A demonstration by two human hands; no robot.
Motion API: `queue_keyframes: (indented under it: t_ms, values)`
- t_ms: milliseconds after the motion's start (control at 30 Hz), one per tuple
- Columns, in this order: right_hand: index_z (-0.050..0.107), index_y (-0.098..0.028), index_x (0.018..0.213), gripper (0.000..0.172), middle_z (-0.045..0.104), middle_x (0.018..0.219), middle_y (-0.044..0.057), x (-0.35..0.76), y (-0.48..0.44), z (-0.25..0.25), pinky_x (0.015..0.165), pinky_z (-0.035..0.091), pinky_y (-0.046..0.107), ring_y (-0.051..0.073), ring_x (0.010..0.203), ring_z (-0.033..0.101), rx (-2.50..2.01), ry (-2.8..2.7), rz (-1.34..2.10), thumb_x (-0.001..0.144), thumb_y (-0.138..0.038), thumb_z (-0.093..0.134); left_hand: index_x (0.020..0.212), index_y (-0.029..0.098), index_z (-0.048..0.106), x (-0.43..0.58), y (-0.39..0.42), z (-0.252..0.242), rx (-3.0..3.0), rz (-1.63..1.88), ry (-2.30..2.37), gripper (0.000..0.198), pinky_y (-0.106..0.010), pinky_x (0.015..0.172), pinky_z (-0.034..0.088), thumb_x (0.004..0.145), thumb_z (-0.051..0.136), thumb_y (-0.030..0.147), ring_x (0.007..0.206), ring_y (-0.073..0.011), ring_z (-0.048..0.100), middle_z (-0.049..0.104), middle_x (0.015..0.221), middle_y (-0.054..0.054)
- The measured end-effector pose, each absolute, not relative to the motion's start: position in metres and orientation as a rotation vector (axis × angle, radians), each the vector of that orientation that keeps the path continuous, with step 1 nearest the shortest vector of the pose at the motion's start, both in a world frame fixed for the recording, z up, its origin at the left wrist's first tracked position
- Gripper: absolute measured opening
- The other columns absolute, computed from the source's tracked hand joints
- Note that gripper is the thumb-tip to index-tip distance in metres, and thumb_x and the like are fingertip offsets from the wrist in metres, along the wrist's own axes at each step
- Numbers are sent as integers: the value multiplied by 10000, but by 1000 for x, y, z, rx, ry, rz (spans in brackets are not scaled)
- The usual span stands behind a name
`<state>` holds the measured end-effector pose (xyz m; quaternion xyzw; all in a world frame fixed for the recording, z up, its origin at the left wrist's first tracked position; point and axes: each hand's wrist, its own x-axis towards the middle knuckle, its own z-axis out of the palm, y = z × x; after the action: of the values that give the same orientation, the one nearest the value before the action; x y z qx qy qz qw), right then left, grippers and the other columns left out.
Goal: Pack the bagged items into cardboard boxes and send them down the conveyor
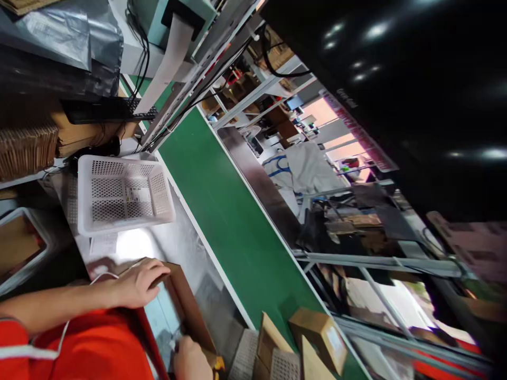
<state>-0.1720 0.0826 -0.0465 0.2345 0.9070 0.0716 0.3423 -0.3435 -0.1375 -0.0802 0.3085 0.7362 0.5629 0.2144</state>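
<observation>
An open cardboard box (190, 303) stands at the bottom of the head view, against the red clothing, with pale blue-white contents (163, 311) inside. My left hand (140, 282) curls over the box's upper end, its fingers closed on a brown cardboard flap (159, 278). Lower down, my right hand (192, 360) is closed at the box's side. By its fingertips shows a small clear, shiny bit (175, 338), too blurred to name. The lower part of this hand is cut off by the frame.
A white perforated basket (168, 203) sits on the metal table beyond the box. A green conveyor belt (222, 195) runs alongside, carrying cardboard boxes (317, 335) at its near end. A keyboard (95, 110) and stacked flat cardboard (27, 150) lie left. A dark screen (396, 105) overhangs right.
</observation>
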Motion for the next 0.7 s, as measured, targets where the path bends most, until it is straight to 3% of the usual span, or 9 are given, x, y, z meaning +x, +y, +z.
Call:
queue_keyframes:
  t_ms: [67, 133, 200, 300, 367, 467, 700]
  values:
    - [824, -139, 1142, 392, 832, 1061, 197, -168, 78, -47, 850, 643, 365, 330, 1018, 827, 565, 2379, 154, 987, -63, 472, 1433, 242, 610, -343, -140, -78, 841, 1526, 2070, 540, -458, 1172, 529, 898, 599, 167, 1287, -272, 655, 668, 1409, -107]
    - [797, -169, 1254, 379, 819, 1193, 170, -157, 81, -43, 958, 631, 350, 308, 1129, 801, 446, 2535, -93, 1009, -126, 511, 1448, 234, 603, -342, -144, -77, 836, 1512, 2077, 544, -452, 1185, 523, 908, 587, 166, 1295, -262, 652, 663, 1417, -107]
    - [751, -174, 1333, 371, 757, 1363, 172, -138, 88, -37, 1089, 590, 380, 315, 1282, 732, 409, 2809, -361, 1043, -277, 544, 1459, 253, 599, -342, -149, -78, 845, 1520, 2065, 551, -441, 1196, 517, 914, 587, 168, 1306, -248, 647, 663, 1425, -93]
    - [635, -89, 1435, 576, 620, 1525, 256, -103, 87, -27, 1218, 492, 514, 377, 1447, 593, 765, 3072, -451, 1062, -508, 505, 1462, 264, 596, -340, -159, -80, 846, 1549, 2049, 535, -436, 1191, 521, 933, 579, 181, 1314, -246, 642, 660, 1423, -93]
    - [562, -56, 1486, 658, 638, 1486, 276, -86, 72, -23, 1183, 515, 531, 384, 1385, 635, 1020, 2952, -559, 1061, -549, 468, 1471, 243, 574, -339, -165, -81, 847, 1547, 2066, 514, -440, 1183, 526, 959, 566, 207, 1303, -250, 644, 642, 1411, -110]
    - [506, -80, 1543, 652, 728, 1378, 222, -84, 38, -20, 1090, 577, 455, 341, 1252, 719, 1110, 2687, -930, 1064, -516, 433, 1478, 215, 535, -341, -171, -77, 895, 1455, 2160, 483, -450, 1144, 553, 1002, 567, 288, 1220, -254, 664, 609, 1382, -123]
    - [243, -24, 1702, 873, 649, 1495, 270, -108, 10, -7, 1150, 512, 484, 390, 1377, 650, 1246, 2565, -1069, 1036, -519, 511, 1486, 191, 557, -357, -173, -49, 1314, 929, 2343, 484, -443, 1049, 587, 1041, 538, 382, 1142, -294, 660, 612, 1291, -134]
